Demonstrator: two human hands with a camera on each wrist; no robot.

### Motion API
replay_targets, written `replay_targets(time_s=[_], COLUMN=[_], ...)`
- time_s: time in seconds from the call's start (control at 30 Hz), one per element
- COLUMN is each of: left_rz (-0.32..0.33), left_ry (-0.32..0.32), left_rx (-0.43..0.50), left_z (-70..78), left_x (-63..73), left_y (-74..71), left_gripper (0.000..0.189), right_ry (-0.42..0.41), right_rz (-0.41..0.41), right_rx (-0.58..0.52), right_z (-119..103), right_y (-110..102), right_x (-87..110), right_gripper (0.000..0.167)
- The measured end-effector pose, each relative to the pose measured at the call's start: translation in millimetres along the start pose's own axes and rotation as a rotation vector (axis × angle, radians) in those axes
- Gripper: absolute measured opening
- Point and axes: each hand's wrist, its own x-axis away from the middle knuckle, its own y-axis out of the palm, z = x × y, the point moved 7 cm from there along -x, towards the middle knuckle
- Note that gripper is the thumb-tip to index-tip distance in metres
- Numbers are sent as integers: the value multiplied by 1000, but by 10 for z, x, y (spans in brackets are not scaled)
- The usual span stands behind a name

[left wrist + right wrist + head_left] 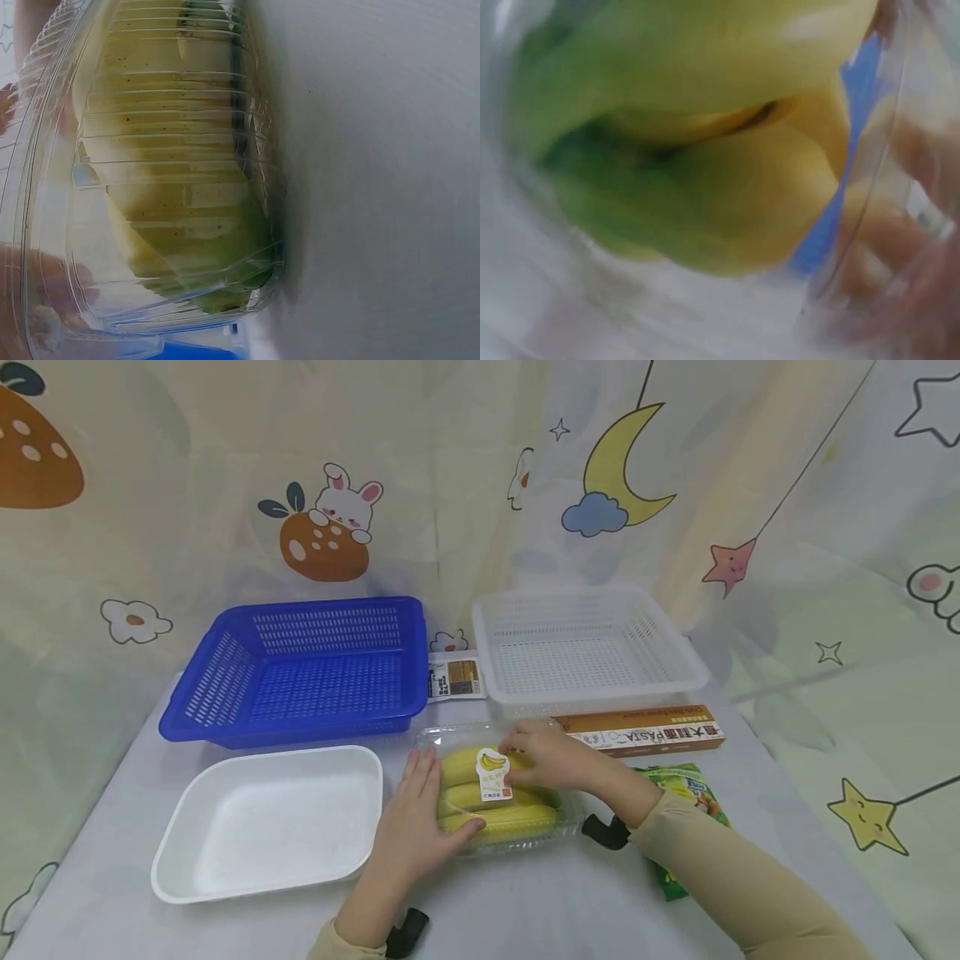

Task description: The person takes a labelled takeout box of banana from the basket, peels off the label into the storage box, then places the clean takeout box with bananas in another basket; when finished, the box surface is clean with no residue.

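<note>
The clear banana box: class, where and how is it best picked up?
Probably by its left and right side walls, coming from both ends at once: the clear banana box lies flat, wide and low, with bananas filling much of it.

The left hand (420,814) lies back upward, fingers (418,770) nearly straight and pointing forward, thumb (465,833) spread wide to the right. The right hand (551,753) reaches leftward near it, the two apart, its fingers bent downward. The right arm (735,868) slants in from the lower right; the left arm (375,893) rises from the bottom edge. Both wrists are bare above beige sleeves (757,893).
</note>
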Motion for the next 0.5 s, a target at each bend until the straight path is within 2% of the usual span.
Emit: replay_targets(time_s=[0.23, 0.5], left_rz=[4, 7], left_ry=[-3, -7], left_rx=[12, 20], left_z=[-11, -4], left_x=[5, 8], left_y=[5, 0], left_gripper=[97, 97], right_ry=[18, -26], right_rz=[8, 38], right_rx=[-74, -119], right_z=[35, 15], right_y=[17, -4], right_x=[-15, -19], right_gripper=[29, 14])
